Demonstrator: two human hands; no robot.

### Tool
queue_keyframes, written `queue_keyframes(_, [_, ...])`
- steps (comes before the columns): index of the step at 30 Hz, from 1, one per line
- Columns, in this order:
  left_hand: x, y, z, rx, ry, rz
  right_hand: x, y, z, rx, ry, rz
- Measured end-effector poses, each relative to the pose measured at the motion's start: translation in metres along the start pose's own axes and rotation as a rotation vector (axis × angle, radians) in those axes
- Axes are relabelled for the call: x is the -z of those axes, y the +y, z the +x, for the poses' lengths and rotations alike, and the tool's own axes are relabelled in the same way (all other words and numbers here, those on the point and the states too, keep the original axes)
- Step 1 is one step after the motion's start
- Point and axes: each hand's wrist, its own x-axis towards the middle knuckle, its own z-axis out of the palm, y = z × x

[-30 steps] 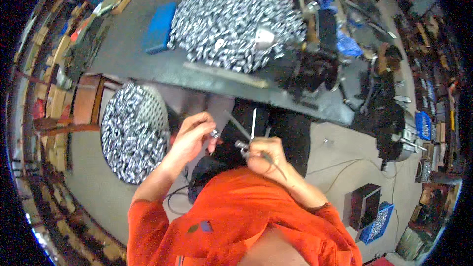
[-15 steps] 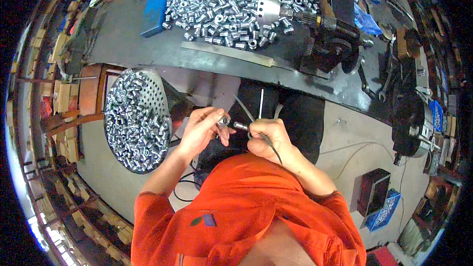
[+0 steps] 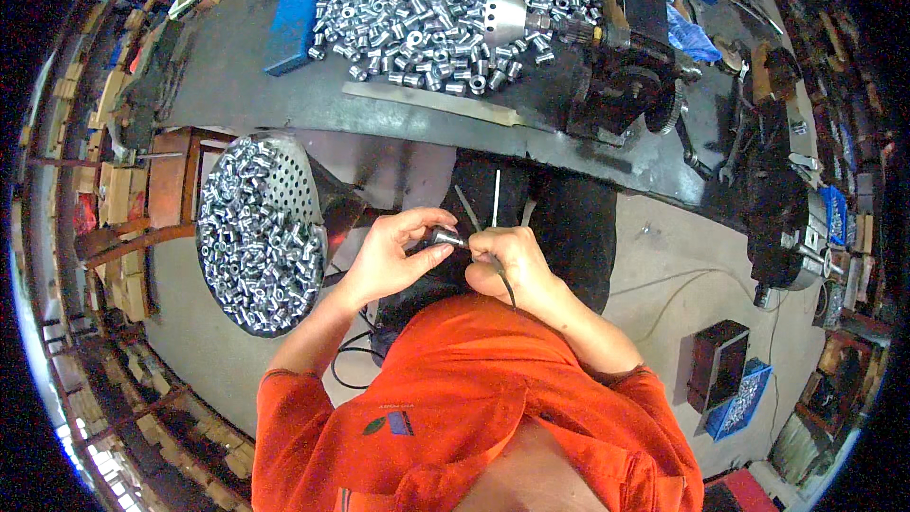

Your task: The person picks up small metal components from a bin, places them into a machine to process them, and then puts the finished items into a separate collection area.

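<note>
My left hand [image 3: 393,254] and my right hand [image 3: 507,261] meet in front of my chest, just below the workbench edge. Between the fingertips of both sits a small shiny metal sleeve [image 3: 444,238]. My right hand also grips a thin tool with a dark cord [image 3: 509,289] running down toward my orange shirt. A round perforated metal basket [image 3: 284,180] filled with several similar metal sleeves stands to the left of my left hand. On the dark workbench [image 3: 246,85] above lies a big heap of the same metal sleeves [image 3: 445,9].
A blue block [image 3: 292,19] lies on the bench left of the heap. A dark vice-like machine [image 3: 630,85] stands at the bench's right. Wrenches and tools crowd the far right. A blue crate [image 3: 739,398] of parts sits on the floor at lower right. Wooden shelving lines the left.
The view has tilted, so bench and heap sit higher in the picture. My hands have come closer together, and now both pinch the small metal sleeve.
</note>
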Motion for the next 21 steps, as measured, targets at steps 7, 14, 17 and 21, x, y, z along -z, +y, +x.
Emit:
queue_keyframes(7, [0.007, -0.002, 0.002, 0.13, -0.004, -0.149, 0.011, -0.004, -0.006, -0.034, -0.012, 0.074])
queue_keyframes(14, [0.031, -0.016, 0.019, -0.184, 0.32, 0.673, 0.038, -0.03, -0.014, 0.293, -0.043, 0.172])
queue_keyframes(17, [0.033, -0.019, 0.021, -0.181, 0.333, 0.726, 0.033, -0.036, -0.016, 0.332, -0.074, 0.248])
queue_keyframes(21, [0.032, -0.019, 0.023, -0.251, 0.318, 0.783, 0.026, -0.032, -0.013, 0.316, -0.106, 0.252])
